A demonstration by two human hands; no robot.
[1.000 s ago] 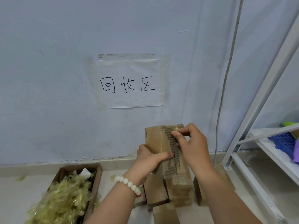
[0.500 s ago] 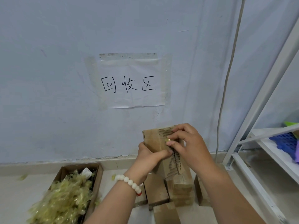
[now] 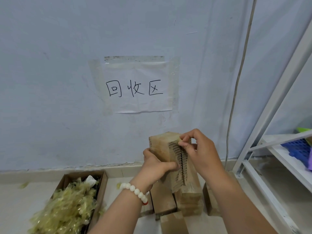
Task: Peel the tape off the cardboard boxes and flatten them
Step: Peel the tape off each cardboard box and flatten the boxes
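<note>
- Your left hand (image 3: 156,163) grips the cardboard box (image 3: 160,147) from its left side, thumb pressed across the near face and the other fingers wrapped behind it.
- You are holding the box upright in front of the wall, above the floor, with its long axis vertical.
- Your right hand (image 3: 200,152) is at the box's top right corner. Its thumb and fingertips (image 3: 183,141) pinch the end of the tape (image 3: 168,137), which lies over the box's top end.
- A ridged torn strip (image 3: 180,163) runs down the middle of the near face, directly below your right hand.
- The move turns on this: the tape end sits under your right fingers at the top. I judge the peel should run along the box's long axis while your left hand braces it.
- By count there is one box in hand. About four more boxes (image 3: 164,199) stand on the floor beneath, partly hidden by your arms.
- One open carton (image 3: 102,188) sits at the near left, holding one heap of stripped tape (image 3: 67,206).
</note>
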